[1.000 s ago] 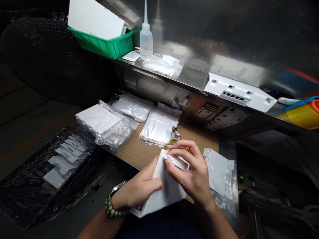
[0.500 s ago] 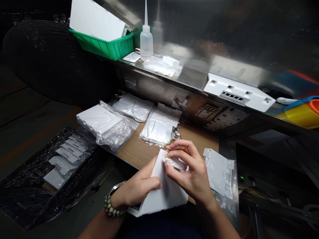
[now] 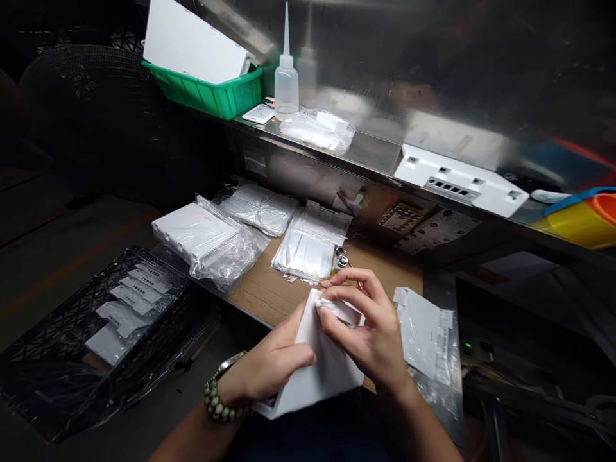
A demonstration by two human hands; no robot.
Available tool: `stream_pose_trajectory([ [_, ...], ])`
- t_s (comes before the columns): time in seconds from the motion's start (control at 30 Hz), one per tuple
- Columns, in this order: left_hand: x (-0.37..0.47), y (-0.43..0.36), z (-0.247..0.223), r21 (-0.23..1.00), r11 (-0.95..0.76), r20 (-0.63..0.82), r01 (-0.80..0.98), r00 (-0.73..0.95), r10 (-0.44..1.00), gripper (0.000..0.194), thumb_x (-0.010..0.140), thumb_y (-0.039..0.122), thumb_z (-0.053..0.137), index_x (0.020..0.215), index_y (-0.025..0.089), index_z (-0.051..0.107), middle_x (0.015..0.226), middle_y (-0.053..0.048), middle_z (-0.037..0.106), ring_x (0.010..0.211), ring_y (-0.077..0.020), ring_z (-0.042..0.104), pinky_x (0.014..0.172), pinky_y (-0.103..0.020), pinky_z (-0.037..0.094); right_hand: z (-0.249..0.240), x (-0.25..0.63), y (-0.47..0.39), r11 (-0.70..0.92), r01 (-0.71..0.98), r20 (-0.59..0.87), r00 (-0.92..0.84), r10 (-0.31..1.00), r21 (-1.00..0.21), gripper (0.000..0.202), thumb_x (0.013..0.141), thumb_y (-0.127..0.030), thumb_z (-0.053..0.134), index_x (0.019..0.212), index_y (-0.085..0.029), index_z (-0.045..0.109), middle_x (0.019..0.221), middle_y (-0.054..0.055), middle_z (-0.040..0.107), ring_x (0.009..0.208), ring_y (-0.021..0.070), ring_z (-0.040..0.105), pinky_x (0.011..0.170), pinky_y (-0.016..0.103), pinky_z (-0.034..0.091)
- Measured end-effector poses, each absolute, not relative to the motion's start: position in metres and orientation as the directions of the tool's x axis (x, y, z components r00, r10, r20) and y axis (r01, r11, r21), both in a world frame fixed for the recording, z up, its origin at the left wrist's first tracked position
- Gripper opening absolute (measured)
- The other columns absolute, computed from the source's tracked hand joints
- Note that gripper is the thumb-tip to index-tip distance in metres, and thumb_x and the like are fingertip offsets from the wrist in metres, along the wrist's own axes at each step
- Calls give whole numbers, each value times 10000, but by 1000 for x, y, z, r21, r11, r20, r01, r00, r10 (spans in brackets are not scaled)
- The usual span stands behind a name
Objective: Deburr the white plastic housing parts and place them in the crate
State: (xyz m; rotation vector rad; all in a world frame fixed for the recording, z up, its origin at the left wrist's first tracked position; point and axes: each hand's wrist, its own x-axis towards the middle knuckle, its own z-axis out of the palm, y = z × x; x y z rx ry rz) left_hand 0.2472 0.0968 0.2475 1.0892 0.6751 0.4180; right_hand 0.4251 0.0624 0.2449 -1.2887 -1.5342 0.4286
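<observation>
A white plastic housing (image 3: 320,378) is held tilted above the front edge of the work surface. My left hand (image 3: 274,359) grips its left side, thumb lying on the top face. Between the thumb and fingers of my right hand (image 3: 368,327) is a white cloth (image 3: 344,312), pressed against the housing near its upper edge. Just beyond my right fingers stands a small bottle with a metal top (image 3: 341,260). A bagged white housing (image 3: 423,333) lies to the right of my right hand.
Wrapped white housings (image 3: 195,231) and flat plastic bags (image 3: 305,250) lie behind my hands. A lined crate (image 3: 62,340) with several white parts is at left. The shelf (image 3: 370,157) holds a green bin (image 3: 206,93), a nozzle bottle (image 3: 287,86) and a white panel (image 3: 457,183).
The view has shifted slightly. My hands keep almost the same hold, with the cloth still at the housing's upper part.
</observation>
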Motion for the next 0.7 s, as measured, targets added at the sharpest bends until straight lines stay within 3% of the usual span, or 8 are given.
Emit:
stream_pose_trajectory([
  [0.5, 236, 95, 247, 888, 461, -319, -1, 719, 617, 826, 753, 116, 566, 1556, 250, 424, 1360, -56, 596, 950, -222, 561, 991, -372, 425, 246, 414, 62, 359, 504, 457, 82, 886, -786, 161, 831, -114, 698, 926, -245, 702, 1114, 52, 619, 980, 198, 719, 869, 343, 612],
  [0.7, 231, 97, 246, 897, 443, -309, 8, 727, 614, 813, 751, 110, 579, 1543, 243, 449, 1367, -63, 592, 1001, -247, 570, 964, -359, 428, 248, 410, 62, 347, 517, 457, 98, 884, -782, 149, 835, -129, 697, 926, -246, 707, 1102, 51, 629, 961, 198, 723, 859, 339, 617],
])
